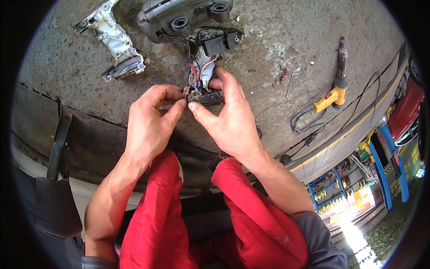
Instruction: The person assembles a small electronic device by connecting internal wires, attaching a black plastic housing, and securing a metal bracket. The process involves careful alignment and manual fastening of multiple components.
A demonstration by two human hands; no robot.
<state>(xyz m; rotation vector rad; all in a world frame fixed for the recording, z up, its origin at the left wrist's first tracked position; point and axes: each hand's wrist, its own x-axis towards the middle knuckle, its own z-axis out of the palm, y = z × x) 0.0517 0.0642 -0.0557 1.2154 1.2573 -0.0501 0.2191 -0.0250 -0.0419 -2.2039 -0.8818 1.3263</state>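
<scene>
Between my two hands lies a narrow black plastic part point(207, 98), with thin red, white and dark wires point(195, 74) running up from it. My right hand point(230, 119) grips its right end, thumb on the near side and fingers behind. At its left end my left hand point(154, 116) is closed in a pinch, the fingertips by the wire ends; what exactly they hold is too small to make out. Just beyond is a pale metal bracket point(207, 74) carrying a black box-shaped connector point(214, 46). It adjoins a dark grey housing point(188, 18) with two round sockets.
A second pale bracket point(112, 38) rests on the worn surface point(264, 54) at far left. To the right lie a hex key point(290, 85), a small reddish scrap point(283, 75) and a yellow heat gun point(331, 96) with its cord. A red car point(405, 107) stands beyond.
</scene>
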